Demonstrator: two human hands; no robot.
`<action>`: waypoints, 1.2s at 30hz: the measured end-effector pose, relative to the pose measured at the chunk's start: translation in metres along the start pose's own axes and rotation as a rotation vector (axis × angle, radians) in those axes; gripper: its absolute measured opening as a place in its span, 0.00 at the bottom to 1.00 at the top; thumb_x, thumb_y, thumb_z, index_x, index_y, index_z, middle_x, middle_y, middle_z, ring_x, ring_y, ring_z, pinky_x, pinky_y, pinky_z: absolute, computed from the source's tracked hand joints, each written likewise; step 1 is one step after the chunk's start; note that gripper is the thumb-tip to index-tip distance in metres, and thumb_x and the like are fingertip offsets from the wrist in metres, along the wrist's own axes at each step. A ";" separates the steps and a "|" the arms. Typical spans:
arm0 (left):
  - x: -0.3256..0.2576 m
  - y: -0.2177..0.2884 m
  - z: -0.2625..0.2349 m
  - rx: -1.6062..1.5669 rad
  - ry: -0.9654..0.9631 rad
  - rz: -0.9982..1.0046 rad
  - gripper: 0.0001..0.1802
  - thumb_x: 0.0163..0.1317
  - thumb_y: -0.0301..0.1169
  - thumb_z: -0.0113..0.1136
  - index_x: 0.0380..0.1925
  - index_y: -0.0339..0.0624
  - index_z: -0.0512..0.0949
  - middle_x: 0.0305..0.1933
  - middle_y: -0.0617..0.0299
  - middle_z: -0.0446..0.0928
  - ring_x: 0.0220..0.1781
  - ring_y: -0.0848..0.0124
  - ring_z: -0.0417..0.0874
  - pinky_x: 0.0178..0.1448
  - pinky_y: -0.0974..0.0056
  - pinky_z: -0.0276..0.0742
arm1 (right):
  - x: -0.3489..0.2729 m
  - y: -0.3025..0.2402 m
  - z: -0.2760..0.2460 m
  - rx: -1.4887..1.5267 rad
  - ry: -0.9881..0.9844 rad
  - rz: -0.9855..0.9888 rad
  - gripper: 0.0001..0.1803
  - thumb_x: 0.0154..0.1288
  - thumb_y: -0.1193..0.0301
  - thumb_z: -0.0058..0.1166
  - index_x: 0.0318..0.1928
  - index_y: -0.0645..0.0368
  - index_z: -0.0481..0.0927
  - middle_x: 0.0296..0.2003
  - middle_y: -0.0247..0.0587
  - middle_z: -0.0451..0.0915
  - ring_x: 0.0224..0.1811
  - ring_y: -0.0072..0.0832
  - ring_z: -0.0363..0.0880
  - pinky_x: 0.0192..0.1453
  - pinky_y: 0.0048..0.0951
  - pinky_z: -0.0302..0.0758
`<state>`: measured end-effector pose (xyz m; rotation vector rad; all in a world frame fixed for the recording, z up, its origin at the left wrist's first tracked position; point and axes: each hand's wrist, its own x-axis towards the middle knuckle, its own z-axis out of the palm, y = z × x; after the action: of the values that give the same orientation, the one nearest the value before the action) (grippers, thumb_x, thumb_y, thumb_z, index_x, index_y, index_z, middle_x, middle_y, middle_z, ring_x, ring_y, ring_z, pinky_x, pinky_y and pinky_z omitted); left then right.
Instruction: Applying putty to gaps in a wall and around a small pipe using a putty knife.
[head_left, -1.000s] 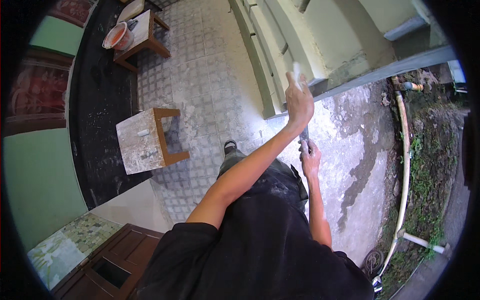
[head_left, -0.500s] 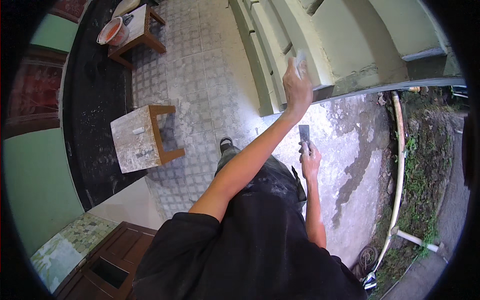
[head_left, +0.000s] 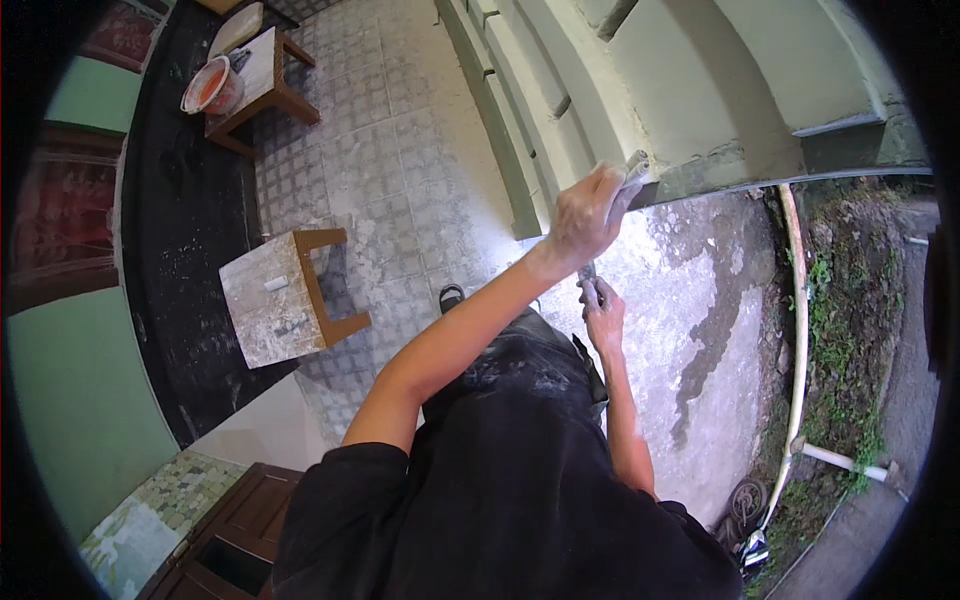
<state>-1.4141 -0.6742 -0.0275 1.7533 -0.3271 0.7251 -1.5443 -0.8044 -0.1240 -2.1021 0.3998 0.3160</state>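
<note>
My left hand (head_left: 585,215) is closed round a rolled, whitish piece of sandpaper (head_left: 636,170). The roll is at the lower corner of a pale green stepped wall (head_left: 590,90); whether it presses on the surface I cannot tell. White dust coats the fingers. Lower and to the right, my right hand (head_left: 604,318) grips a putty knife (head_left: 587,271) with its blade pointing up and away from me. Part of that blade is hidden behind my left wrist.
A dusty wooden stool (head_left: 270,300) with a small white piece on top stands to the left. Beyond it, another low table (head_left: 262,75) bears an orange-lined bucket (head_left: 213,86). A pale pipe (head_left: 797,300) runs beside a mossy strip on the right. My sandal (head_left: 451,297) is on patterned tiles.
My left hand has come down and nearer along the wall's edge with the sandpaper, its wrist turning. My right hand has shifted slightly left with the putty knife.
</note>
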 end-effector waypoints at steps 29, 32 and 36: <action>0.087 -0.053 -0.041 0.250 -0.455 0.771 0.04 0.64 0.25 0.55 0.37 0.45 0.76 0.33 0.59 0.77 0.30 0.66 0.84 0.28 0.62 0.84 | -0.006 -0.040 0.025 0.078 -0.066 -0.034 0.19 0.73 0.59 0.47 0.38 0.64 0.80 0.21 0.38 0.77 0.18 0.21 0.73 0.24 0.28 0.70; 0.127 -0.054 -0.047 0.415 -0.416 0.292 0.06 0.65 0.26 0.54 0.41 0.48 0.76 0.35 0.61 0.78 0.34 0.71 0.84 0.29 0.66 0.85 | -0.010 -0.037 0.035 0.065 -0.074 -0.055 0.19 0.72 0.59 0.48 0.39 0.64 0.81 0.20 0.39 0.77 0.18 0.22 0.73 0.24 0.28 0.70; 0.094 -0.052 -0.045 0.212 -0.653 0.812 0.08 0.65 0.24 0.53 0.40 0.50 0.78 0.35 0.60 0.78 0.37 0.67 0.84 0.34 0.65 0.85 | -0.015 -0.039 0.045 0.057 -0.007 -0.174 0.19 0.72 0.59 0.48 0.36 0.64 0.79 0.21 0.40 0.78 0.18 0.22 0.73 0.24 0.28 0.70</action>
<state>-1.3261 -0.6027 -0.0018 2.0218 -1.5113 0.7309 -1.5453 -0.7438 -0.1122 -2.0634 0.2177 0.2073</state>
